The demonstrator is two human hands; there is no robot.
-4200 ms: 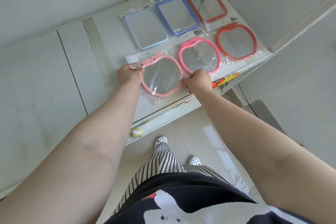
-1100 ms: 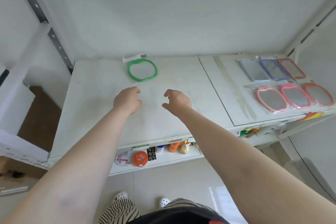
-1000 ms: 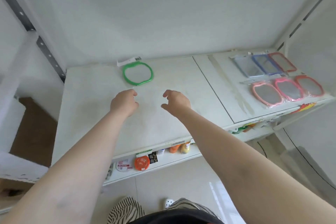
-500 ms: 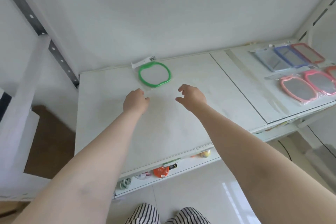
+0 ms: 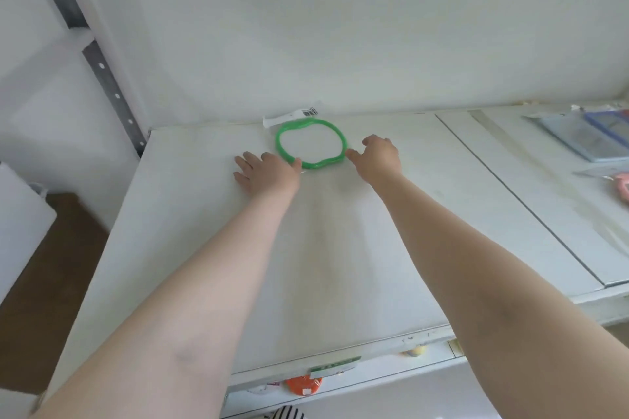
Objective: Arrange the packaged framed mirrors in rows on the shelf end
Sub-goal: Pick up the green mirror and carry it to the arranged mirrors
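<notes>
Green-framed mirror [image 5: 311,143] lies between both hands' fingers [image 5: 354,156], touching them.

Just my own two bare arms here, no sleeves, no watch or rings on my left hand [image 5: 269,170] or right hand [image 5: 377,155]. Bit of black-and-white striped trousers [image 5: 284,413] down at the bottom edge.

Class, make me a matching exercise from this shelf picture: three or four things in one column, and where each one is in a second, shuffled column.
Things
1. green mirror
2. left hand
3. right hand
4. blue-framed mirrors

Places
A. far right of the shelf
B. at the mirror's right edge
C. near the back wall
D. at the mirror's lower-left edge

Pairs: 1-C, 2-D, 3-B, 4-A
</notes>
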